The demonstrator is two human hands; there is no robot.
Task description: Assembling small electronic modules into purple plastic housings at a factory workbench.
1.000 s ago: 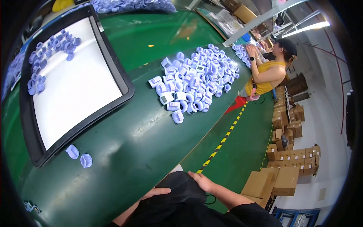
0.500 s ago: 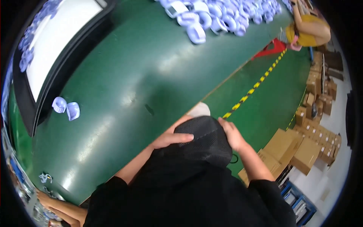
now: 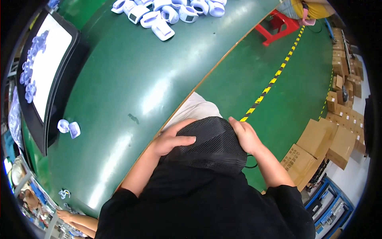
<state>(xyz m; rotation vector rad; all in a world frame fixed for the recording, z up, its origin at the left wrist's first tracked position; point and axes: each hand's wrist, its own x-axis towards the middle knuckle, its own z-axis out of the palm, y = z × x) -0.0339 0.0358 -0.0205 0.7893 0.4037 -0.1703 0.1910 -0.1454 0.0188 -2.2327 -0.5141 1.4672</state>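
Note:
A rounded black thing with a mesh surface (image 3: 213, 139) sits at my front, over my lap; its kind does not show. My left hand (image 3: 173, 140) grips its left side, with the thumb lying on top and the fingers curled around the far left edge. On the opposite side, my right hand (image 3: 244, 137) is closed against its right edge, the fingertips partly hidden behind it. Beyond it, light trousers (image 3: 197, 106) show beside the table's edge.
The green table (image 3: 119, 91) bears a heap of lavender cuff-shaped parts (image 3: 163, 30), two similar parts (image 3: 73, 129) and a white-topped black tray (image 3: 49, 67). Far right are a red stool (image 3: 280, 26) and a seated person (image 3: 308, 10). Cardboard boxes (image 3: 318, 139) stand right; another person's arms (image 3: 77, 221) reach in lower left.
My view has shifted, so the heap now appears further up and left, and more of the stool and trousers shows. Both hands keep their hold on the black mesh thing.

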